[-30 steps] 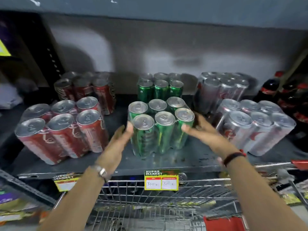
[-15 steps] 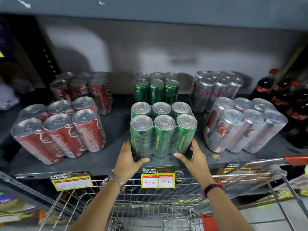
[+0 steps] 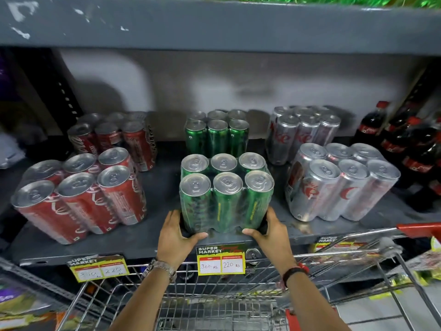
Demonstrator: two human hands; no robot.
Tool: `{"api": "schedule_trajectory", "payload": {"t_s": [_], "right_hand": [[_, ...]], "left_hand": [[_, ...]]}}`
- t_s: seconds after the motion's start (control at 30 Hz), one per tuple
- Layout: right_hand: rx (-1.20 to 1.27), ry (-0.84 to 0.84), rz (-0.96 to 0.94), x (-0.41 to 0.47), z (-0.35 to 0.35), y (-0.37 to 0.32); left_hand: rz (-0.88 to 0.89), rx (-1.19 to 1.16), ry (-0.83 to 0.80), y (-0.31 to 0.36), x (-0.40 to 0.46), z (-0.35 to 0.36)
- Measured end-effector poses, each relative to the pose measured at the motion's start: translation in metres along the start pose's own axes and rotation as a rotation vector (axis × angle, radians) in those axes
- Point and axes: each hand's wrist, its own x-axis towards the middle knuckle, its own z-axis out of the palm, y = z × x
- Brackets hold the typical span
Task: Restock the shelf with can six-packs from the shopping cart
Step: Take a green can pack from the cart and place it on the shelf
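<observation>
Directly ahead, a grey metal shelf (image 3: 152, 244) is seen stocked in 3 columns of shrink-wrapped 6-packs. At the left, a red cola six-pack (image 3: 78, 197) is tilted at the front, with another red pack (image 3: 114, 137) set behind it. At the right, a silver six-pack (image 3: 341, 182) is leaned at the front edge, backed by a second silver pack (image 3: 303, 132). Dark cola bottles (image 3: 405, 149) with red caps are crowded at the far right. In the middle column, a rear green six-pack (image 3: 217, 134) is stood upright near the back wall.

In front of it, apart from it by a strip of bare shelf, the front green six-pack (image 3: 226, 194) is placed upright close to the shelf's front edge, between the red and silver front packs and touching neither. Its bottom corners are gripped from both sides: the left hand (image 3: 176, 237) is wrapped around the lower left corner with its thumb laid along the base, and the right hand (image 3: 272, 235) is curled around the lower right corner in the same manner. A wristwatch is worn on the left wrist and a dark band on the right.

Below the shelf lip, a yellow price tag (image 3: 220, 260) marked 300 and 220 is fixed at the centre, and a second price tag (image 3: 99, 267) is hung at the left. The wire shopping cart (image 3: 214, 304) is parked under the forearms, its red handle (image 3: 420, 229) seen at the right.
</observation>
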Motion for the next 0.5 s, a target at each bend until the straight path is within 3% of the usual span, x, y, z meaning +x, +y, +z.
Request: {"api": "schedule_trajectory", "payload": {"t_s": [0.4,0.5], "right_hand": [[0.028,-0.019,0.016,0.0008,-0.0021,0.0027],[0.015,-0.09,0.057,0.0003,-0.0066,-0.0021]], "left_hand": [[0.016,-0.035,-0.032,-0.0045,0.0017,0.0004],[0.006,-0.038,-0.076,0.0023,0.0006,-0.0007]]}}
